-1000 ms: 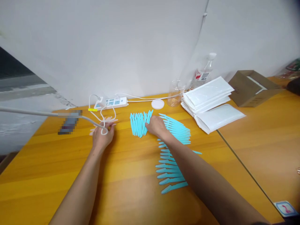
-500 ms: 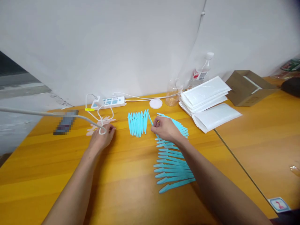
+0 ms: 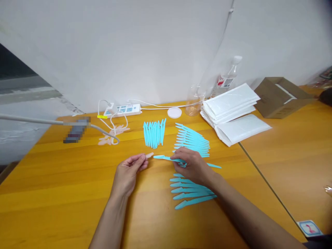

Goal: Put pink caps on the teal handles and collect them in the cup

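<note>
Pinched in my left hand (image 3: 132, 169) is a small translucent blade cap (image 3: 149, 155), its open part pointing right. My right hand (image 3: 190, 164) grips a light-blue eyebrow razor (image 3: 163, 157), blade end toward the cap; a small gap separates the two. Under and around my right hand lies a column of loose blue razors (image 3: 192, 190), some hidden by the hand and forearm. Farther back, a neat row of blue razors (image 3: 154, 134) lies side by side, tips away from me. More translucent caps (image 3: 106, 140) are heaped at the left, beneath a cable.
A white cable (image 3: 52, 120) crosses the left side above a blurred phone (image 3: 77, 130). Along the wall stand a power strip (image 3: 128, 110), a round lid (image 3: 174, 112), a clear jar (image 3: 192, 102) and a bottle (image 3: 228, 77). White padded envelopes (image 3: 242, 129) and a cardboard box (image 3: 277, 98) occupy the right.
My left hand has come from the cap heap toward the middle with a cap. The right hand has moved from the back row to the loose column and picked up a razor.
</note>
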### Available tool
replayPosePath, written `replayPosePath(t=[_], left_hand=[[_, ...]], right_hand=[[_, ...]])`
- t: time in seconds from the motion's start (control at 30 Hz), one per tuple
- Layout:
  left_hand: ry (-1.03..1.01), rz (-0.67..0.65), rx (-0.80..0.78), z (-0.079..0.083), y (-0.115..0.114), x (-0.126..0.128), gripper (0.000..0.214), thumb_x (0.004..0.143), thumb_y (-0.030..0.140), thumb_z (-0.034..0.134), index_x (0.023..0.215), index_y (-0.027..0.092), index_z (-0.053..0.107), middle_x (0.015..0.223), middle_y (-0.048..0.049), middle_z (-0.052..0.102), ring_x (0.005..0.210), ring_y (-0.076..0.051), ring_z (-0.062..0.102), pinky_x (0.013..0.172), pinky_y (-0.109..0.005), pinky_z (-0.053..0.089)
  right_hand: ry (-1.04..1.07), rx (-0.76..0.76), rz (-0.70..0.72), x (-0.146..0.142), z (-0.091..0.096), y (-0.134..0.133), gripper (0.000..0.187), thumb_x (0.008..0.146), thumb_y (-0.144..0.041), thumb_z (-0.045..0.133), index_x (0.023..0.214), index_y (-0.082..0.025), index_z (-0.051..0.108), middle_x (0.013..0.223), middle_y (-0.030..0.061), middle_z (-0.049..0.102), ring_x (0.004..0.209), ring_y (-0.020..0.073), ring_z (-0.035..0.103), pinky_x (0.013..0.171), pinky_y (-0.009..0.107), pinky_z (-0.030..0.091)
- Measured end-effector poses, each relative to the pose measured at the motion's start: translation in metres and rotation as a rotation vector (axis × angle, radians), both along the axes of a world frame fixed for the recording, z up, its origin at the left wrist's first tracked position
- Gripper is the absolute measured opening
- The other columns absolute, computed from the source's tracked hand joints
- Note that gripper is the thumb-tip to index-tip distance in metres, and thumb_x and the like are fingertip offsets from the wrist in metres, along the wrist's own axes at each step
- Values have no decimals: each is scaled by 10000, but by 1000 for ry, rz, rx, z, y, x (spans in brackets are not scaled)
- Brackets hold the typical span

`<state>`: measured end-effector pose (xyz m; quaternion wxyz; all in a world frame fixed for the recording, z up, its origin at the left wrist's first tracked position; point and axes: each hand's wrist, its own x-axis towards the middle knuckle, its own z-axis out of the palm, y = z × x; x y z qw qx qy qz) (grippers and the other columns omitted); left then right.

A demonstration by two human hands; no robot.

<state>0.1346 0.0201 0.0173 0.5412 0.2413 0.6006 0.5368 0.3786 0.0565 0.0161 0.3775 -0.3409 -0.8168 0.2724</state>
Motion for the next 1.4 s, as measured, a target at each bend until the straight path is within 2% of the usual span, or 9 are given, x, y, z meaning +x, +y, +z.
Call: replayPosePath(t=[0.33,0.5,0.7,0.83,1.0,1.07,1.17,1.27,1.4], left_hand=[[169,-226,1,1,-4,17,326,722,391,806,907,128,752,792,-63,755,686,-124,664,697,-229,534],[200,-355,-3,16,-22,24,289,759,402,774,882,142,748,720,-42,730,638,-114,642,646,-215,515],[209,-543,-141,12,-105,63,297,789,466,719,765,171,726,629,-52,707,557,-143,634,562,-248,522],[547,-537,-11,-7,-133,87,253,841,420,663,718,204,707,631,-40,691,581,-148,631,538,-228,496],[975,-604,286,-8,-125,82,152,900,282,593,803,234,700,649,-15,620,578,-129,591,530,-212,468],[1094,-628,397,-5,-121,79,113,893,248,602,925,245,710,728,-27,632,633,-136,614,586,-225,502],[1277,-660,617,-4,-117,83,337,853,240,654,1190,256,661,1045,-105,676,963,-220,660,819,-326,552],[1417,-752,705,-6,-109,95,605,839,335,677,1412,241,505,1433,-163,503,1350,-349,437,1054,-522,430],[1480,-925,688,-9,-90,110,693,888,447,597,1517,329,329,1615,-92,256,1479,-370,206,1141,-631,248]], right_hand=[[-103,113,44,2,2,-6,193,890,-94,523,971,-214,651,937,75,686,875,173,650,797,295,536],[-97,-43,101,22,24,-7,130,877,-260,650,995,-207,667,910,65,694,824,171,644,742,279,523],[40,-123,-347,58,36,10,206,921,-349,587,818,-191,668,716,19,635,655,141,563,639,264,451],[46,-104,-418,61,26,15,241,925,-344,579,762,-183,652,660,5,595,608,132,521,610,264,414],[21,-98,-438,62,23,16,250,920,-346,583,746,-181,649,634,-5,571,590,126,503,597,260,396],[22,-102,-479,65,24,17,261,919,-363,583,746,-180,652,620,-9,553,575,124,484,586,259,391],[18,-110,-538,69,26,18,282,920,-392,578,747,-183,656,614,-8,550,566,126,479,579,256,397],[11,-98,-597,73,25,19,302,933,-409,559,762,-188,672,649,9,612,593,140,537,601,258,430],[-102,15,-570,75,17,23,329,963,-415,506,988,-160,712,930,97,715,867,210,655,826,315,500]])
